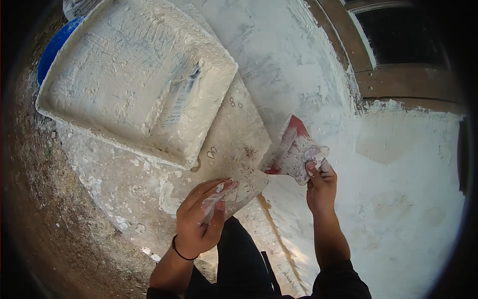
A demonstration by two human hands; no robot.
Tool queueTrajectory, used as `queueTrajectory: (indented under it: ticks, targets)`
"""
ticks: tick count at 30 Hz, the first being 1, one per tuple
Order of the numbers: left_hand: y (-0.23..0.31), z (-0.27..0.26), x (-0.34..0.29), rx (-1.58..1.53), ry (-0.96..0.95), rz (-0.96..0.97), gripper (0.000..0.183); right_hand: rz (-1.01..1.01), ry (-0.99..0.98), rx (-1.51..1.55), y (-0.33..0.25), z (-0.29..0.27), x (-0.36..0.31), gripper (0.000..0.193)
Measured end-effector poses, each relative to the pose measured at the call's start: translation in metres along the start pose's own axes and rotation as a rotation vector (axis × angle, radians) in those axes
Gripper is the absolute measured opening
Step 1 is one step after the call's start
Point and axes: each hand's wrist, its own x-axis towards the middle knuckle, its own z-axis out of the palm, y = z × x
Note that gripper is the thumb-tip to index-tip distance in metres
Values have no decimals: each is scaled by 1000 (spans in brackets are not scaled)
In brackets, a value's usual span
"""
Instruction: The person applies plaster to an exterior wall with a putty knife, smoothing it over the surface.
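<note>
My right hand [322,187] grips a red plastic putty spreader [295,149] by its plaster-caked edge, thumb on top. White plaster covers much of the spreader, which is held close to the white-coated wall [318,209]. My left hand [201,217] is open, its fingers stretched out and the thumb apart. White plaster is smeared over its fingers and palm. Just beyond it lies a worn, greyish flat board [234,129]. A large shallow tray [119,141], coated inside with cream-white plaster, rests at the upper left, overlapping the board.
Part of a blue round container [56,47] shows behind the tray's left side. At the upper right, a brown window frame [398,82] surrounds a dark pane [402,36]. Rough, plaster-spattered ground [55,184] runs along the left.
</note>
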Motion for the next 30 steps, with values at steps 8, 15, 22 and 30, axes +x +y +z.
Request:
queueTrajectory:
  ticks: [8,15,22,30]
  targets:
    - [-30,100,-35,-49,56,54,42,-139,-167,-769,-61,-47,64,15]
    - [-56,144,-92,91,271,-3,40,-922,-815,-1509,-22,-20,82,22]
    - [-77,152,-138,56,356,0,38,-1478,-1212,-1984,25,-74,73,34]
    - [-94,169,-166,-23,426,6,31,-1574,-1289,-2159,43,-112,84,38]
